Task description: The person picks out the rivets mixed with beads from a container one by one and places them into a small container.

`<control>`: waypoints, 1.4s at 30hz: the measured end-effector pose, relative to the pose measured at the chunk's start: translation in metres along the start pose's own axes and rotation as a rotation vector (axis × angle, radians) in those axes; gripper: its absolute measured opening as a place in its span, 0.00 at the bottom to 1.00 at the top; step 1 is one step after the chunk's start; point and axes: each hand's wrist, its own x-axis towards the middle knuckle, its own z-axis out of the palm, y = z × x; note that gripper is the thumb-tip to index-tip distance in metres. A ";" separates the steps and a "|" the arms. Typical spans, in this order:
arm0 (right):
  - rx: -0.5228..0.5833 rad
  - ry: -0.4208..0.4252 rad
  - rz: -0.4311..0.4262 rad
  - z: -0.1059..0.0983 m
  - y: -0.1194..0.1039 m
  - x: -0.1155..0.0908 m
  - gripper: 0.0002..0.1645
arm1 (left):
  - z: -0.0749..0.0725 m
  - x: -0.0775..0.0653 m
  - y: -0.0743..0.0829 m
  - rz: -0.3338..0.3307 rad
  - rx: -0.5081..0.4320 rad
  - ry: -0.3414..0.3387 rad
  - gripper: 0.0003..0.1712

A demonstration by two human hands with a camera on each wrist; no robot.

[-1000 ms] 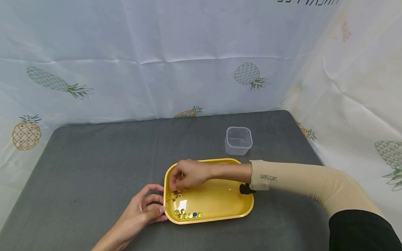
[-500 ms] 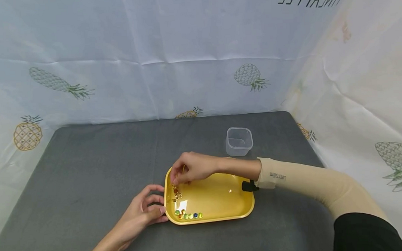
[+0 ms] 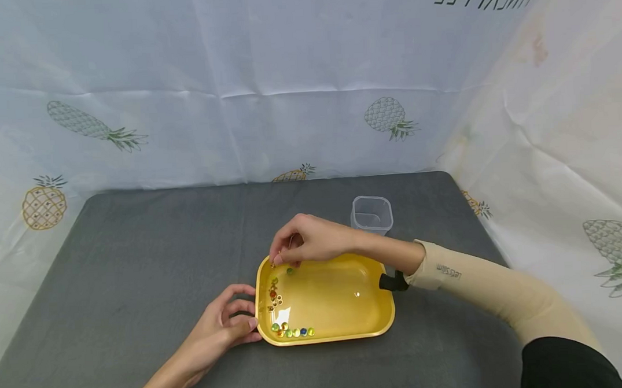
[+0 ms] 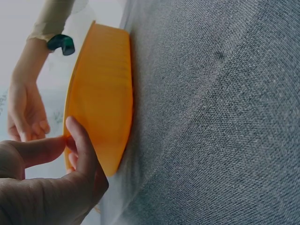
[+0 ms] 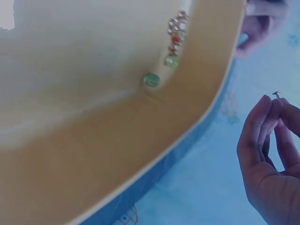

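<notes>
In the head view, my left hand [image 3: 224, 324] holds the left end of a yellow tray [image 3: 338, 336], thumb at the rim and fingers against the outer wall. My right hand [image 3: 313, 239] is over the tray's far left corner. Between its thumb and fingertips it pinches a small metal thumbtack [image 5: 277, 94], its flat head and short pin visible in the right wrist view. Several small coppery pieces [image 3: 279, 299], seemingly more tacks, lie along the tray's left wall with a reddish marble among them. A green marble [image 5: 152, 79] sits near the far corner, beside another green one [image 5: 171, 61].
Several green, amber and blue glass marbles [image 3: 296, 332] are gathered in the tray's near left corner. A clear plastic box [image 3: 373, 214] stands behind the tray, partly covered by my right hand. Grey cloth [image 3: 162, 241] covers the table; a pineapple-print sheet [image 3: 308, 130] hangs behind.
My right hand has risen from the tray's left side toward its far rim, now with the thumbtack between its fingertips. The green marble near the far corner has come into sight. My left hand stays put.
</notes>
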 end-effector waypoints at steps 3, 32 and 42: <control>0.019 0.025 -0.012 -0.006 -0.001 -0.004 0.08 | 0.000 0.001 0.000 -0.001 -0.002 0.003 0.37; 0.119 0.290 0.015 -0.040 0.006 -0.047 0.10 | 0.003 -0.001 0.001 0.027 0.020 0.015 0.41; 0.109 0.391 0.065 -0.056 0.010 -0.070 0.09 | 0.004 0.000 0.003 0.032 0.036 0.039 0.44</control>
